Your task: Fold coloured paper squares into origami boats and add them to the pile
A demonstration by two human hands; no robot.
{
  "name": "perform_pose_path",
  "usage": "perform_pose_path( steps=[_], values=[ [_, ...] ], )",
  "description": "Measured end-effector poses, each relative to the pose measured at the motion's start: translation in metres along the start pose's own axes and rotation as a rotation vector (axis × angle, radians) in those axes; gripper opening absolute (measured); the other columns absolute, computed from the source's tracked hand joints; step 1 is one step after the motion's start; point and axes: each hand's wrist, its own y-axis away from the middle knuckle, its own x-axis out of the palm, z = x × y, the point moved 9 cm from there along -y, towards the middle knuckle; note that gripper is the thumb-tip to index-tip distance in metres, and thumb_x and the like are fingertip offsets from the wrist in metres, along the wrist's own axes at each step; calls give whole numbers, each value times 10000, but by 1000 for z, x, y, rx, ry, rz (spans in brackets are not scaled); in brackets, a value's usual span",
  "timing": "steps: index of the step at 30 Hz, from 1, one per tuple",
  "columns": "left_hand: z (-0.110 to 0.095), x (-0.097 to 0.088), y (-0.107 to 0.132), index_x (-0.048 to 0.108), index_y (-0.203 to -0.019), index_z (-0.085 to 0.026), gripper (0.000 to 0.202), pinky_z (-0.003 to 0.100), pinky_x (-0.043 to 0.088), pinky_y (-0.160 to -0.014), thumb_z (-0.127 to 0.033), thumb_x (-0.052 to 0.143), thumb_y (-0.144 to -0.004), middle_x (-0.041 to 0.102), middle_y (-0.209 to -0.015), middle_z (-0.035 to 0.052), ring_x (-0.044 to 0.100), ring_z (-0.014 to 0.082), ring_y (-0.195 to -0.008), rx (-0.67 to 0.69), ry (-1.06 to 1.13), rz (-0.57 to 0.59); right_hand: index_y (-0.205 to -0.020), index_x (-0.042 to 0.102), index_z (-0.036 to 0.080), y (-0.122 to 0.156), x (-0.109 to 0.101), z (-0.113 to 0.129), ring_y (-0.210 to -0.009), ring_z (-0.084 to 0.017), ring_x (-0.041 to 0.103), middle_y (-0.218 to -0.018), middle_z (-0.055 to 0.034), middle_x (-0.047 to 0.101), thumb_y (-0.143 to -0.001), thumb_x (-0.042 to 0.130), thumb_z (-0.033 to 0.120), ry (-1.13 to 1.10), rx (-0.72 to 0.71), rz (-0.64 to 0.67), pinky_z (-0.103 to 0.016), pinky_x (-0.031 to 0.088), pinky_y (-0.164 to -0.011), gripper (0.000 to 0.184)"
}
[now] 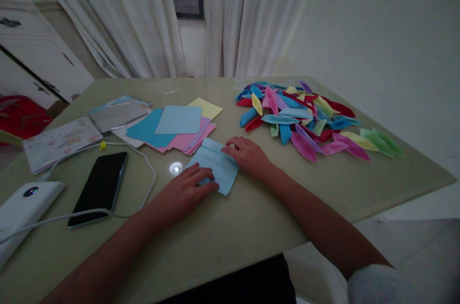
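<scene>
A light blue square of paper (pixel 223 169) with crease lines lies turned at an angle on the table in front of me. My left hand (pixel 190 186) rests over its lower left part, fingers spread and lying on the sheet. At the upper right corner, my right hand (pixel 249 155) has its thumb and curled fingers closed on the paper; the corner itself is hidden. Just beyond is a fanned stack of coloured sheets, with a light blue sheet (pixel 178 120) on top and a darker blue sheet (pixel 149 130) under it.
Folded coloured paper pieces (pixel 287 117) form a heap at the back right. On the left lie a black-screened phone (pixel 100 186), a white cable (pixel 153 165), a white device (pixel 27 215), a patterned booklet (pixel 63 141) and a clear sleeve (pixel 118 116). The table (pixel 251 217) ends close to me.
</scene>
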Motion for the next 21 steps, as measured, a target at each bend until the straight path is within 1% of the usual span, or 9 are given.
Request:
perform_pose_path(
  steps=[3,6,9,11,13,14,16,19,21],
  values=[
    [0,-1,-2,738,-1191,-247,202,603,442,-1244,-211,577,-1075,735,-1281,110,706,281,-1268,-51,68,-14,-1171,746,212,12,-1,29,-1148,-282,660,-1327,-146,723,-1088,582,157,30,-227,64,-414,521,-936,192],
    [2,-2,-2,742,-1123,-249,133,589,432,-1248,-299,628,-1074,751,-1224,90,700,271,-1280,-82,138,-46,-1183,731,182,22,-3,48,-1102,-271,677,-1273,-145,742,-1082,594,156,-32,-297,139,-396,540,-927,172],
    [6,1,-1,746,-1129,-270,133,612,396,-1260,-279,622,-1080,757,-1259,66,686,262,-1302,-104,220,-39,-1175,719,177,27,-12,57,-1099,-257,694,-1263,-143,735,-1047,612,107,-172,-277,208,-356,554,-881,181],
    [9,4,0,746,-1131,-286,137,636,354,-1276,-257,623,-1076,757,-1283,52,670,263,-1326,-136,278,-37,-1148,710,183,29,-17,59,-1041,-233,709,-1228,-124,736,-1029,612,100,-255,-226,275,-337,556,-863,175],
    [12,6,1,752,-1106,-291,121,648,323,-1284,-258,644,-1063,758,-1283,47,673,265,-1316,-176,338,-45,-1116,707,171,34,-19,65,-973,-235,719,-1127,-112,750,-1041,631,191,-287,-201,350,-355,569,-862,109],
    [13,6,0,756,-1088,-289,110,650,319,-1283,-263,652,-1058,762,-1272,47,680,266,-1298,-194,367,-53,-1107,710,159,37,-19,68,-987,-251,726,-1127,-125,754,-1044,651,253,-278,-191,364,-375,580,-876,127],
    [14,5,-2,761,-1064,-279,105,653,319,-1275,-276,656,-1055,769,-1242,50,696,268,-1256,-223,412,-69,-1091,717,147,42,-18,70,-1039,-276,739,-1179,-156,761,-1052,671,341,-248,-133,326,-405,596,-909,203],
    [14,0,-6,762,-1031,-252,141,613,404,-1217,-282,627,-1061,766,-1213,69,702,269,-1193,-264,442,-89,-1071,718,163,50,-13,71,-1096,-270,753,-1221,-150,777,-1085,617,279,-213,-51,193,-423,605,-983,154],
    [15,-2,-7,759,-987,-233,162,548,498,-1124,-282,619,-1053,750,-1222,89,696,271,-1170,-306,447,-93,-1142,714,147,56,-13,75,-1169,-292,748,-1245,-160,784,-1083,605,237,-183,-58,95,-455,601,-1046,153]
  ],
)
